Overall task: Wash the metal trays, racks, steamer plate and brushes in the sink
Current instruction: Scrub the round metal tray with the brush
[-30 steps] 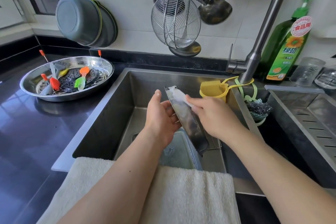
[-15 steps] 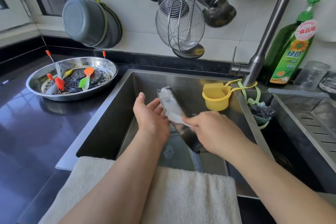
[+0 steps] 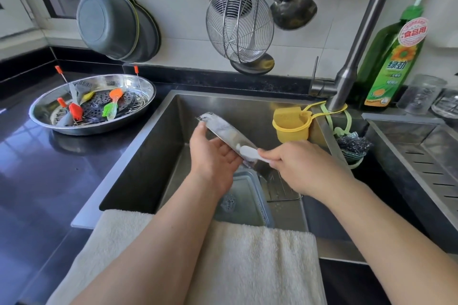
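Over the steel sink [image 3: 153,156] my left hand [image 3: 213,156] holds a narrow soapy metal tray [image 3: 223,129] tilted on edge, fingers curled round its underside. My right hand [image 3: 297,163] grips a white brush [image 3: 250,152] whose head lies against the tray's lower part. Below them in the basin lie another rectangular tray [image 3: 245,200] and a wire rack [image 3: 285,190], partly hidden by my hands. On the counter at left a round steel pan [image 3: 99,82] holds a perforated steamer plate [image 3: 99,106] and several orange, red and green silicone brushes [image 3: 111,106].
A white towel [image 3: 247,267] drapes over the sink's front edge. The tap [image 3: 352,64] rises at the back right, with a yellow sponge holder [image 3: 292,126] and dark scourer [image 3: 352,143] hung from it. A green detergent bottle [image 3: 394,57] stands behind. Ladles, a wire skimmer [image 3: 238,27] and pans hang overhead.
My right hand has drawn the brush down the tray from its upper end towards its lower part. My left hand has kept hold of the tray.
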The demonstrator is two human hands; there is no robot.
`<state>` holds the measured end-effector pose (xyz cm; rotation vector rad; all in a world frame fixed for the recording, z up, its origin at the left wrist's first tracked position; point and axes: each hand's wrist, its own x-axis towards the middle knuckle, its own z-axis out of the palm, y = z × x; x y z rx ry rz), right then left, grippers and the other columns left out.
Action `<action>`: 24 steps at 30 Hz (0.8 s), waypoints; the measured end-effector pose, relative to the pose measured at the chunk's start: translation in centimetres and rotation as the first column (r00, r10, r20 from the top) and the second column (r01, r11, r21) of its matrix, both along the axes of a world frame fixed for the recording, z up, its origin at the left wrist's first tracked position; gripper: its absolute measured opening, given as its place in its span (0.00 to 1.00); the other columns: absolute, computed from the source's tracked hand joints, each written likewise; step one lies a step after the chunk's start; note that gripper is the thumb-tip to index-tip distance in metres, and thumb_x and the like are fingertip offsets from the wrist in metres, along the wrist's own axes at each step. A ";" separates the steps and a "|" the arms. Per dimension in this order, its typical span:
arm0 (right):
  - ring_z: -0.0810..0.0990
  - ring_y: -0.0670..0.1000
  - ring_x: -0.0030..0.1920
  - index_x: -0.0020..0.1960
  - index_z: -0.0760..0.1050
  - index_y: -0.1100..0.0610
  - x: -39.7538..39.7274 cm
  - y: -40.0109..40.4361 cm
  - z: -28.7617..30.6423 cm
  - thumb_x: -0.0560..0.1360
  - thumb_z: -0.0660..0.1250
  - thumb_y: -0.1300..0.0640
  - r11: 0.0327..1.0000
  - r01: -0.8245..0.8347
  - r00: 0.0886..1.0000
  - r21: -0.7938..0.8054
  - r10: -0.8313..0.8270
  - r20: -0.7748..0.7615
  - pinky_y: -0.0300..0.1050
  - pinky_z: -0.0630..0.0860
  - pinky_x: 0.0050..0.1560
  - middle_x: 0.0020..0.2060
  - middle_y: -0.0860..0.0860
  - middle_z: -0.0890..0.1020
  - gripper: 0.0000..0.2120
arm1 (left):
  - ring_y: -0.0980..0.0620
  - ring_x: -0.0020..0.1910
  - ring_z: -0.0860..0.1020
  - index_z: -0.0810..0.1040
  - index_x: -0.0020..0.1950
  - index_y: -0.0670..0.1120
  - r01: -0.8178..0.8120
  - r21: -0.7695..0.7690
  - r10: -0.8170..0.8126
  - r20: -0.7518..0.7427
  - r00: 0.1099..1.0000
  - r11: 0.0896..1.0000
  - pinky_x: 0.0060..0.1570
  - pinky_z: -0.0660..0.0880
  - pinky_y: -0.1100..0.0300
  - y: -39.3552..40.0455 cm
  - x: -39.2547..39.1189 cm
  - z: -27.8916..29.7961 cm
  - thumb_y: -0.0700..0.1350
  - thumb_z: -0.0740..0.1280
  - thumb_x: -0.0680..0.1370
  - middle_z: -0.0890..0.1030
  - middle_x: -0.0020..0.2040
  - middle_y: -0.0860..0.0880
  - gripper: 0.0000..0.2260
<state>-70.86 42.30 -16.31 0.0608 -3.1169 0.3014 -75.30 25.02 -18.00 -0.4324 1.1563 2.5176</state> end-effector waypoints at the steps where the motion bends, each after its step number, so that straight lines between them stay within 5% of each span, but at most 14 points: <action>1: 0.69 0.48 0.31 0.71 0.70 0.30 -0.3 -0.5 -0.1 0.85 0.59 0.50 1.000 -0.001 0.999 0.000 0.001 -0.044 0.46 0.64 0.28 0.33 0.44 0.70 0.19 | 0.37 0.60 0.83 0.74 0.71 0.35 0.069 -0.047 -0.069 -0.007 0.998 0.997 0.66 0.76 0.44 0.3 0.1 -0.1 0.66 0.54 0.83 0.83 0.60 0.35 0.36; 4: 0.76 0.54 0.43 0.73 0.68 0.34 -1.6 -2.4 -0.3 0.85 0.59 0.52 0.997 -0.057 0.984 -0.042 0.049 -0.170 0.49 0.71 0.35 0.42 0.47 0.73 0.21 | 0.38 0.59 0.84 0.76 0.69 0.36 0.147 -0.088 -0.150 -0.027 0.988 0.985 0.60 0.79 0.46 0.9 0.4 0.1 0.67 0.52 0.83 0.84 0.59 0.36 0.37; 7: 0.79 0.58 0.51 0.73 0.68 0.34 -2.1 -3.2 -0.7 0.85 0.59 0.51 0.993 -0.098 0.985 -0.061 0.088 -0.149 0.51 0.75 0.41 0.47 0.50 0.76 0.20 | 0.37 0.58 0.83 0.75 0.70 0.36 0.035 -0.002 -0.035 -0.006 0.999 0.999 0.59 0.79 0.45 0.5 0.1 0.1 0.65 0.56 0.83 0.84 0.60 0.36 0.34; 9: 0.78 0.54 0.46 0.72 0.69 0.33 -1.6 -2.6 -0.6 0.85 0.59 0.50 0.995 -0.078 0.993 -0.063 0.072 -0.096 0.48 0.71 0.36 0.47 0.48 0.78 0.19 | 0.36 0.59 0.82 0.73 0.71 0.37 -0.092 0.120 0.086 0.049 0.995 0.989 0.63 0.77 0.42 -0.1 -0.2 0.1 0.63 0.59 0.82 0.82 0.61 0.35 0.32; 12: 0.68 0.47 0.31 0.71 0.70 0.32 -0.7 -0.3 -0.3 0.85 0.58 0.50 0.998 -0.020 1.000 -0.053 0.020 -0.002 0.45 0.62 0.28 0.35 0.44 0.70 0.18 | 0.36 0.61 0.80 0.71 0.74 0.38 -0.219 0.189 0.205 0.090 0.975 0.957 0.68 0.74 0.41 -1.0 -0.6 0.2 0.61 0.59 0.83 0.80 0.64 0.36 0.30; 16: 0.66 0.47 0.30 0.71 0.69 0.30 -0.1 0.6 -0.8 0.85 0.59 0.50 1.000 0.008 1.000 -0.029 -0.008 0.005 0.45 0.61 0.27 0.33 0.43 0.68 0.19 | 0.36 0.61 0.80 0.69 0.75 0.38 -0.119 0.056 0.115 0.056 0.992 0.991 0.63 0.76 0.43 -0.4 -0.4 0.2 0.62 0.56 0.84 0.78 0.65 0.35 0.31; 21: 0.77 0.55 0.46 0.71 0.70 0.32 -2.0 -3.6 -1.2 0.84 0.60 0.48 0.977 -0.135 0.973 -0.165 0.100 -0.207 0.52 0.76 0.42 0.41 0.46 0.74 0.18 | 0.39 0.56 0.84 0.77 0.64 0.37 0.036 -0.080 -0.035 0.012 0.999 0.996 0.53 0.80 0.46 0.8 0.3 0.5 0.67 0.53 0.83 0.85 0.56 0.36 0.34; 24: 0.79 0.56 0.44 0.72 0.70 0.33 -2.7 -2.6 -1.3 0.84 0.60 0.50 0.985 -0.057 0.978 -0.161 0.023 -0.206 0.51 0.75 0.39 0.43 0.50 0.77 0.19 | 0.40 0.56 0.85 0.79 0.62 0.39 -0.016 -0.128 0.014 -0.010 1.000 0.992 0.63 0.77 0.46 0.3 -0.1 0.2 0.67 0.52 0.83 0.86 0.53 0.38 0.33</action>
